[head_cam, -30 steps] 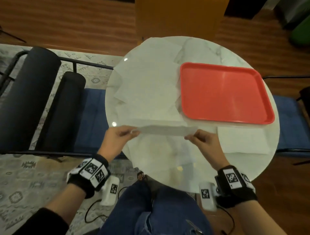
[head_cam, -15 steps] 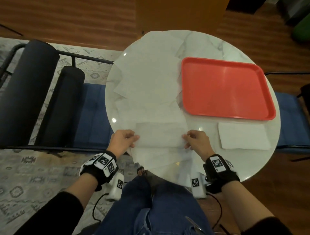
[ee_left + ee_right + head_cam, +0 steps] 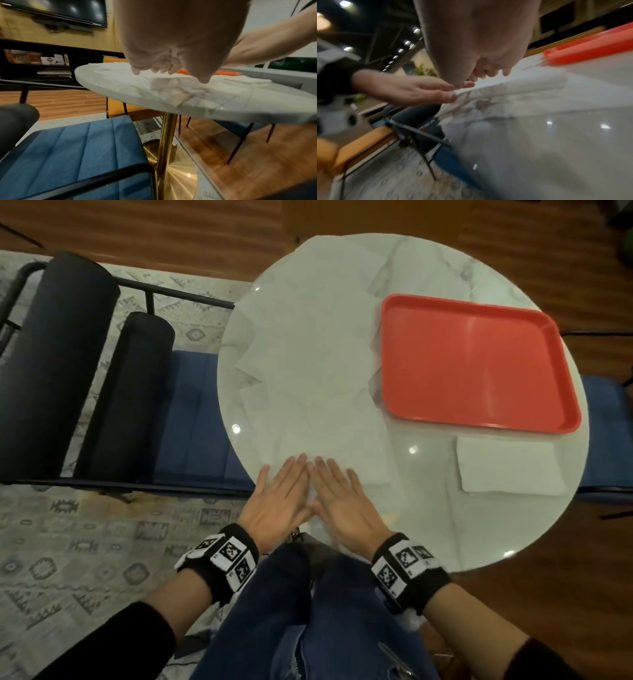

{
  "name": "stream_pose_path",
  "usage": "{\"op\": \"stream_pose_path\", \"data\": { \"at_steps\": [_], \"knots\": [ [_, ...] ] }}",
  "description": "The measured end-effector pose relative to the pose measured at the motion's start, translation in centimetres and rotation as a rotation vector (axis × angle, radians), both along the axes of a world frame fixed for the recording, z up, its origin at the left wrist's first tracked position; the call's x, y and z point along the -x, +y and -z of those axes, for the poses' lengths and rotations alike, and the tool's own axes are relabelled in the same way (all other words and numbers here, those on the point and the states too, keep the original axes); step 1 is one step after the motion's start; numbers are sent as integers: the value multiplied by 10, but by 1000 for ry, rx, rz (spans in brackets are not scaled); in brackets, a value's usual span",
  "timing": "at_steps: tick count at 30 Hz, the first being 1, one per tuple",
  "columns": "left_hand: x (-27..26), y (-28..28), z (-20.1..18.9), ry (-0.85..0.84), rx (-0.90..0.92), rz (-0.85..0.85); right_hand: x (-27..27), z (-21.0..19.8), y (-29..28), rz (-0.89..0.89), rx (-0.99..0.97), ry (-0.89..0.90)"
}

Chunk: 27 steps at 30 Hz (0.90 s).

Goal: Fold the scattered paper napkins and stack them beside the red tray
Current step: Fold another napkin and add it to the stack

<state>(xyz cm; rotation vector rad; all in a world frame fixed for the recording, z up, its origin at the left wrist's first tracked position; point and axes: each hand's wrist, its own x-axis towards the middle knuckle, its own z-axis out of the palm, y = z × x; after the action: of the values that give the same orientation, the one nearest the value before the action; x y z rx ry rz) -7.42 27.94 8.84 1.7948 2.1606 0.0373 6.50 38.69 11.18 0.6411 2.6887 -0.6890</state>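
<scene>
Both hands, left hand and right hand, lie flat, fingers straight, pressing the napkin; the stack below the tray looks nearer the right.

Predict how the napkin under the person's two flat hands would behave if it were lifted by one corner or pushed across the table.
The napkin is probably floppy: thin, its edge curling in the right wrist view. Likely very light. Pushed on the glossy table, it may slide or bunch, which fits the left hand and right hand pressing it flat.
</scene>
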Motion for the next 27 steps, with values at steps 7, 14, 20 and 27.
{"op": "stream_pose_path", "data": {
  "at_steps": [7, 14, 20, 27],
  "knots": [
    [4, -9, 22, -31, 97, -63, -22, 34, 6, -26, -130, -61],
    [6, -10, 25, -65, 61, -69, -67, 28, 42, 227, -110, -145],
    [8, -10, 25, -86, 15, -78, -64, 28, 53, 288, -285, 103],
    [7, 15, -5, -84, -73, -128, -52, 12, 61, 313, -324, 291]
  ]
}}
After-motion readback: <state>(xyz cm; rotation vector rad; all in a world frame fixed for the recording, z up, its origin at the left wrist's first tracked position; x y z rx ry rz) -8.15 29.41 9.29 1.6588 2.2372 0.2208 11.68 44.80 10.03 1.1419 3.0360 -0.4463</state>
